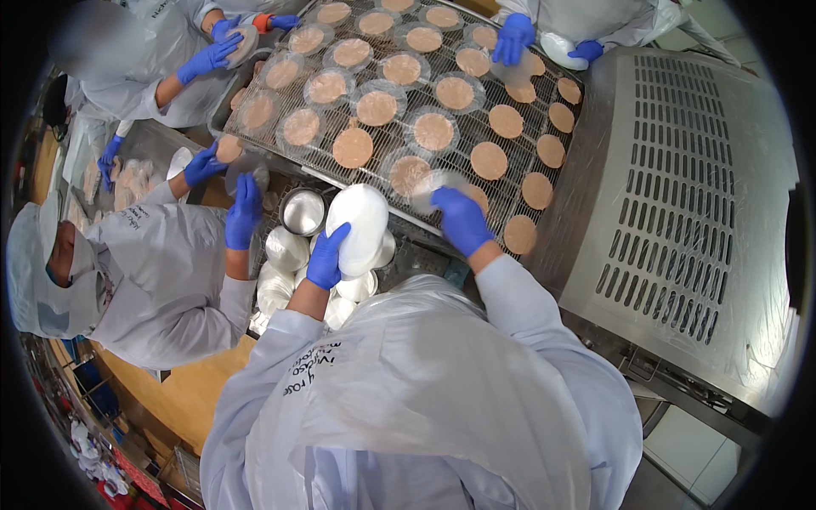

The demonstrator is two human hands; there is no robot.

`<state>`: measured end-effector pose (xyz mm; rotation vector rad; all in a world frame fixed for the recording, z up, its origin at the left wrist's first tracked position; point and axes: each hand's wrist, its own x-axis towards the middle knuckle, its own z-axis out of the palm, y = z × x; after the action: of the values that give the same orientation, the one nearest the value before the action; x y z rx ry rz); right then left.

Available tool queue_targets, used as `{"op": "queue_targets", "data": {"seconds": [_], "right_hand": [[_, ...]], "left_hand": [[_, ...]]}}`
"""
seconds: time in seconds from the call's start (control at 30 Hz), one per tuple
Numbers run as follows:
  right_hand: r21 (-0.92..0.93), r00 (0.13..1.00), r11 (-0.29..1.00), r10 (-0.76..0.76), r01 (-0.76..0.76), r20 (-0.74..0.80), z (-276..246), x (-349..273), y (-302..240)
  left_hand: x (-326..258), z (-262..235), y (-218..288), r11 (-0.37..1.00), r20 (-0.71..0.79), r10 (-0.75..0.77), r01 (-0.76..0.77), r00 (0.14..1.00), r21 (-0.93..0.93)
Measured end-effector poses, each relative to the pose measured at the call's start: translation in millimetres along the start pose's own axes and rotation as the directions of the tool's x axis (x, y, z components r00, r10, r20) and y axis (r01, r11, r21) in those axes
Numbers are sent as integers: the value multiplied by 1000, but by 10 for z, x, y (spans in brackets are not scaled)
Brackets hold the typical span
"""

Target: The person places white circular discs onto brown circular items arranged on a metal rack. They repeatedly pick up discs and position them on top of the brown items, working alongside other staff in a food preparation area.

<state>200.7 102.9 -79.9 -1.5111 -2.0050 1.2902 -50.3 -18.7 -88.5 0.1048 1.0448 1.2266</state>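
Observation:
My left hand [327, 257], in a blue glove, grips a thick stack of white round sheets [358, 223] beside the belt's near edge. In the fingers of my right hand [463, 223], also blue-gloved, is a thin translucent round film sheet [435, 187], slightly blurred, over the near part of the wire conveyor belt [387, 174]. Flat round pale-brown patties [353, 148] lie across the belt. Many carry clear film discs wider than themselves; those toward the right, such as one patty [536, 190], look bare.
Shiny round metal tins [303, 211] are piled below my left hand. A slotted steel machine cover [671, 195] borders the belt on the right. Co-workers in white with blue gloves stand at the left and far side; one co-worker's hand [513, 39] reaches over the belt.

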Motion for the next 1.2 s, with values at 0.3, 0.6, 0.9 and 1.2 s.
{"op": "queue_targets", "data": {"seconds": [0.3, 0.6, 0.9, 1.2], "right_hand": [[-83, 896, 997, -40, 3, -443, -807, 768, -90], [-561, 945, 826, -223, 53, -238, -1004, 1598, -143], [-90, 996, 992, -92, 90, -9, -94, 801, -950], [-236, 848, 971, -101, -28, -520, -1353, 1727, -135]], "left_hand": [[88, 245, 143, 996, -93, 51, -43, 994, 81], [-70, 647, 306, 942, -144, 165, -113, 976, 316], [417, 698, 438, 902, -114, 321, -267, 940, 338], [287, 651, 537, 927, -174, 292, -234, 940, 292]]}}
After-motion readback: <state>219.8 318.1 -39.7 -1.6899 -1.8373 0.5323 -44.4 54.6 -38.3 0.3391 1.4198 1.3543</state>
